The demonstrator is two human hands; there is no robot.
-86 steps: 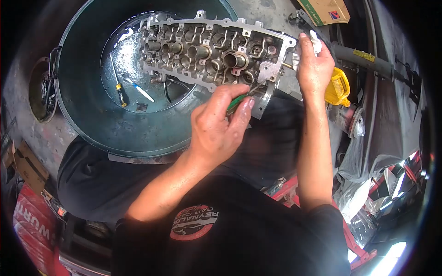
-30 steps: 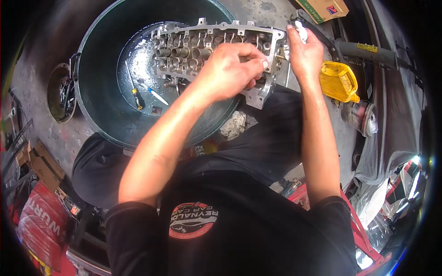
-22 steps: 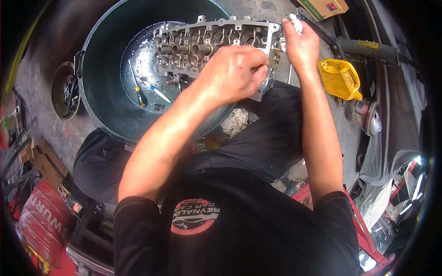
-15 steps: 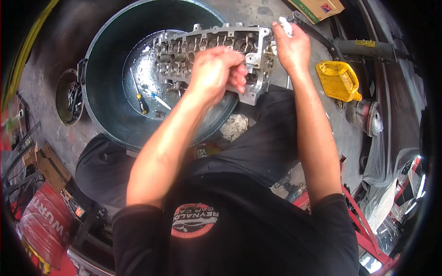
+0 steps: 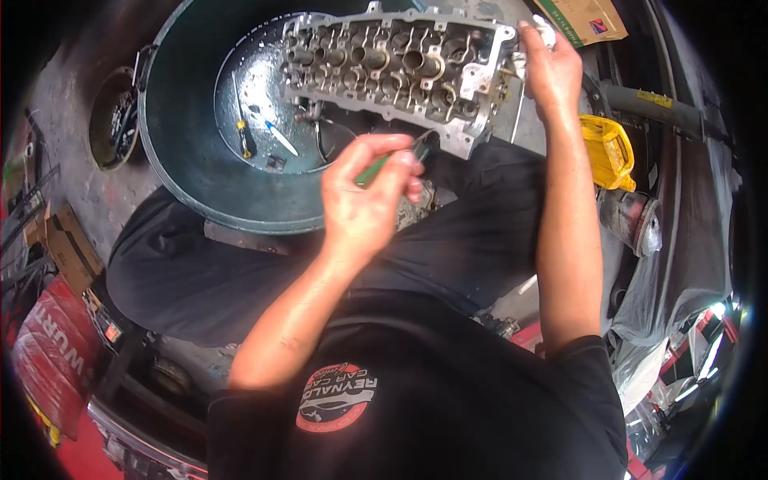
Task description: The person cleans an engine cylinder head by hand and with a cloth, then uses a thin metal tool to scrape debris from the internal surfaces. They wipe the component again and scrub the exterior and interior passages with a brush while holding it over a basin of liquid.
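A metal cylinder head (image 5: 400, 64), its row of bores facing up, is tilted over a large dark green tub (image 5: 180, 172). My right hand (image 5: 554, 72) grips its right end, with a crumpled white cloth (image 5: 544, 30) bunched at the fingers. My left hand (image 5: 364, 192) is closed around a slim green-handled tool (image 5: 373, 171), whose thin metal tip points up and right. That hand is below the near edge of the cylinder head, close to its lower right corner.
A yellow-handled screwdriver (image 5: 245, 140) and a white-and-blue brush-like tool (image 5: 282, 139) lie in the wet tub. To the right are a yellow jug (image 5: 608, 152) and a metal can (image 5: 632, 216). A round container (image 5: 112, 120) of parts stands left; a cardboard box (image 5: 588, 18) lies at the top.
My left hand has come down from over the cylinder head to below its near edge, and the green handle now shows. The cylinder head and right hand appear farther up and right.
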